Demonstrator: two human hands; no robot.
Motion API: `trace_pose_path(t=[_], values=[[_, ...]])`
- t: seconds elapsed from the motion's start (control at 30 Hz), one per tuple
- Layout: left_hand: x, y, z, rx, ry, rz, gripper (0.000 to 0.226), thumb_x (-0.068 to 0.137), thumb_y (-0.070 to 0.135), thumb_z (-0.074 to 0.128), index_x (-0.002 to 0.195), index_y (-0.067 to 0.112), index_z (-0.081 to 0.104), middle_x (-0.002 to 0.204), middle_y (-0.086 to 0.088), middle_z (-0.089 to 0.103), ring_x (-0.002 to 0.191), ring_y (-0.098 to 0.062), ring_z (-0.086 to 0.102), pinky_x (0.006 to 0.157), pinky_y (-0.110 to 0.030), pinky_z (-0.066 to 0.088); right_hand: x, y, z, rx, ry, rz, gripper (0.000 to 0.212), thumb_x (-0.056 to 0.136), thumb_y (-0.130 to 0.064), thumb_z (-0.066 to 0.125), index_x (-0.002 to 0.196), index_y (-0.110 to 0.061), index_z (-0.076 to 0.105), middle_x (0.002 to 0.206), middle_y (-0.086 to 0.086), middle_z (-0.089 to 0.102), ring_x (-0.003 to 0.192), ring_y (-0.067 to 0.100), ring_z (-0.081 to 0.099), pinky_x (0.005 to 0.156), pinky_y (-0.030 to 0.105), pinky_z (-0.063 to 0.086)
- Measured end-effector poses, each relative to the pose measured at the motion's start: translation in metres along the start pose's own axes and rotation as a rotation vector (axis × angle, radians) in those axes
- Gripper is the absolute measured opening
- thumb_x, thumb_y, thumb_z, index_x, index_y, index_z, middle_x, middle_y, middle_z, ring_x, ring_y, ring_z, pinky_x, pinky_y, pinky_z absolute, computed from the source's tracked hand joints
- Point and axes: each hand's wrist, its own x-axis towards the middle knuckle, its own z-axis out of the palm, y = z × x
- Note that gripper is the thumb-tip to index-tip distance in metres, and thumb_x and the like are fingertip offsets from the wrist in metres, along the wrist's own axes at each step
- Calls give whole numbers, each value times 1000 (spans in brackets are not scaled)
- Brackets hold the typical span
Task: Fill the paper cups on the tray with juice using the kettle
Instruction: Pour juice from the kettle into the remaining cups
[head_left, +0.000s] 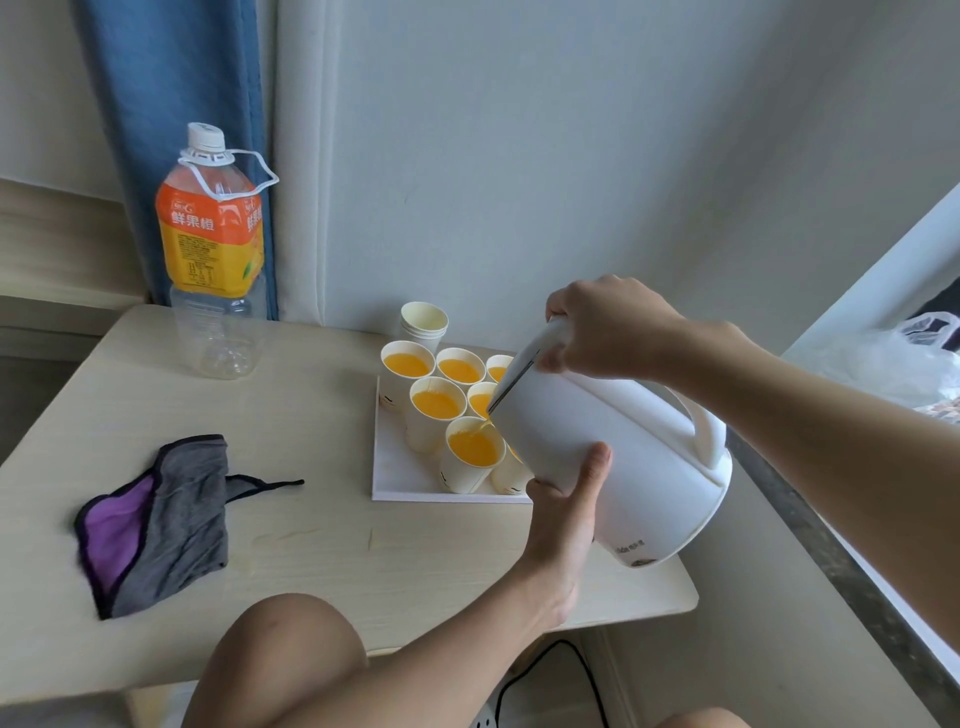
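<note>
Open pale wooden worktop (322, 540) lies between the crumpled grey-and-purple cloth (156, 525) and the flat white tray (395, 467). Juice-filled white paper cups (439, 402) crowd the tray, and the tilted white plastic kettle (623, 441) overhangs its right side. A tall clear plastic bottle (213, 244) stands back left.

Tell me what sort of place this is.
Probably a bedroom or dorm room, not a kitchen: a small wooden table against the wall serves for pouring from the kettle, a blue curtain hangs behind it, and what looks like a window ledge runs along the right.
</note>
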Motion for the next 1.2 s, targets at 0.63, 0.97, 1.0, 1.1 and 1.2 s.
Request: trace_pose_path(t=[0.63, 0.97, 1.0, 1.1, 1.2], values=[[-5, 7, 2, 22, 20, -14, 125, 39, 91, 81, 137, 21, 47, 131, 0, 67, 125, -19, 62, 111, -50, 49, -3, 5, 1, 7, 3, 32, 36, 80, -47, 75, 103, -22, 64, 77, -1, 51, 81, 28, 55, 61, 29, 38], [-1, 39, -3, 165, 108, 73, 94, 58, 65, 80, 133, 19, 45, 125, 8, 68, 113, -5, 64, 80, -19, 47, -7, 26, -9, 215, 53, 157, 35, 81, -41, 73, 105, -19, 60, 92, 5, 64, 88, 28, 59, 68, 32, 43], [1, 43, -5, 175, 121, 86, 97, 56, 68, 80, 133, 19, 46, 125, 8, 69, 112, -5, 65, 80, -19, 47, -6, 25, -11, 216, 65, 155, 37, 82, -40, 72, 107, -18, 56, 92, 5, 62, 88, 29, 59, 68, 34, 44], [7, 55, -10, 188, 168, 126, 102, 50, 70, 81, 133, 19, 50, 123, 8, 71, 109, -5, 67, 77, -19, 47, -1, 24, -16, 269, 99, 133, 39, 84, -37, 71, 107, -15, 48, 84, 5, 65, 77, 25, 64, 70, 37, 54], [9, 68, -16, 181, 193, 126, 94, 59, 63, 85, 133, 19, 49, 123, 8, 70, 107, -4, 66, 75, -21, 47, 4, 22, -19, 337, 149, 82, 31, 84, -33, 74, 104, -16, 56, 74, 2, 69, 64, 17, 68, 68, 32, 55]])
